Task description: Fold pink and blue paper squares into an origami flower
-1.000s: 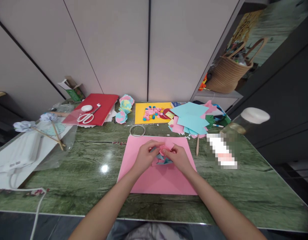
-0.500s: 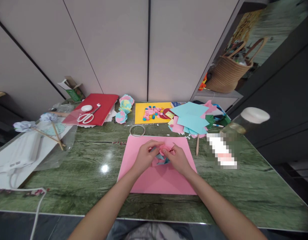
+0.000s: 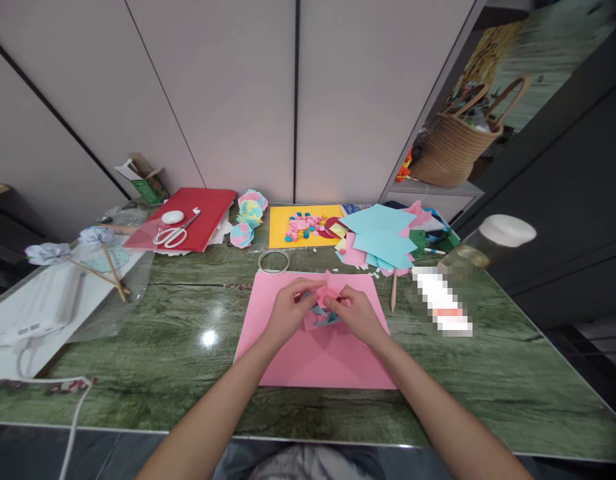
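Note:
Both my hands meet over a large pink sheet (image 3: 308, 357) lying on the green table. My left hand (image 3: 287, 312) and my right hand (image 3: 357, 313) pinch a small folded paper piece (image 3: 324, 301) of pink and blue, fingers closed on it. A pink flap of the piece sticks up between the fingertips. Part of the piece is hidden under the fingers.
A wire ring (image 3: 275, 261) lies just beyond the pink sheet. Behind are a yellow sheet with small coloured bits (image 3: 304, 227), a pile of blue and pink papers (image 3: 381, 241), scissors (image 3: 175, 233) on a red folder (image 3: 188, 217), paper flowers (image 3: 248, 217), a pencil (image 3: 393, 291), a capped jar (image 3: 491, 243).
The pink flap of the folded piece has been raised a little between my fingertips. Both hands stay in the same spot.

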Demonstrator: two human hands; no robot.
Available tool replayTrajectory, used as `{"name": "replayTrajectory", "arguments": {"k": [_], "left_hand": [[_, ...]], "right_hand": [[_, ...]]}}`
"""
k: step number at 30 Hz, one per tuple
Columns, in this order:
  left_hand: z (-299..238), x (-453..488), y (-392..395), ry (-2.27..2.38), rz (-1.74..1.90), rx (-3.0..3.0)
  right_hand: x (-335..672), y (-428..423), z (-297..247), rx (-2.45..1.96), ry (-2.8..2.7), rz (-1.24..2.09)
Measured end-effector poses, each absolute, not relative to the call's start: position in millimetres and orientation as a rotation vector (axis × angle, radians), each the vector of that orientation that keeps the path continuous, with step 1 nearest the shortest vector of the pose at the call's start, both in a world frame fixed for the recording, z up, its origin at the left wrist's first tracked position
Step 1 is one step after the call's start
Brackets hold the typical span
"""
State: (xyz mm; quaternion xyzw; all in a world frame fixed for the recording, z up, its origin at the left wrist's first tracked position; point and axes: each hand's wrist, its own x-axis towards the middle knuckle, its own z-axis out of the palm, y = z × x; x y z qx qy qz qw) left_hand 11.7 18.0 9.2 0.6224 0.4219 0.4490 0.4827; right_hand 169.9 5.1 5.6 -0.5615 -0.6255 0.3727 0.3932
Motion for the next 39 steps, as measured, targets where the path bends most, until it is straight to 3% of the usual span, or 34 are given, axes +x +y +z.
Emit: {"name": "replayTrajectory", "arguments": {"k": [28, 39], "left_hand": [[20.3, 16.8, 10.6, 1.094, 1.124, 1.694], [13.3, 11.3, 17.3, 1.035, 1.142, 1.611]], "right_hand": [[168.9, 3.9, 4.3, -1.297, -1.377, 1.153], [167.3, 5.7, 5.7, -1.346, -1.431, 1.009]]}}
